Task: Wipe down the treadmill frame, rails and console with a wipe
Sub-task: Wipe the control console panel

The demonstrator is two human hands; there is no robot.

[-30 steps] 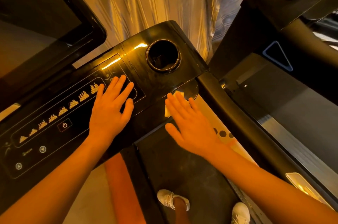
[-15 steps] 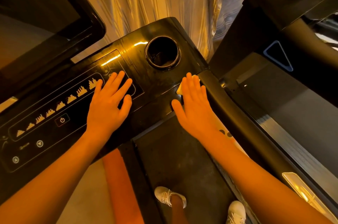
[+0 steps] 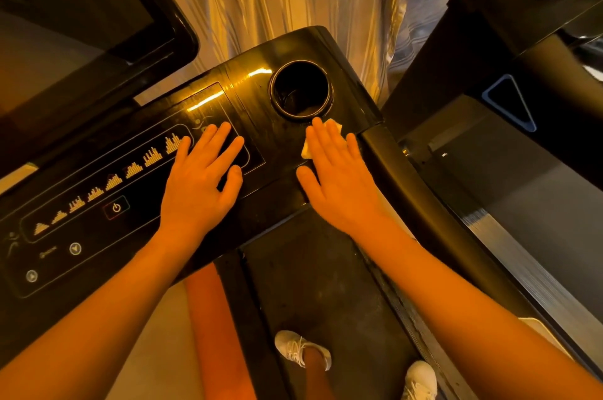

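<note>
Head view: the right grip (image 3: 336,177), fingers straight and flat, presses a pale wipe (image 3: 305,150) onto the glossy black console (image 3: 257,96) just below the cup holder (image 3: 300,89) (only the wipe's edges peek out). The left grip (image 3: 199,181) rests flat, fingers spread, on the control panel (image 3: 146,204), holding nothing.

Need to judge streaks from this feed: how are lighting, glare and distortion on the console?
Head view: heavy orange cast, deep blacks; glare streaks on the glossy console left of the cup holder; wide-angle bending at the edges; right hand and wipe in focus, wipe mostly covered by that hand.
</note>
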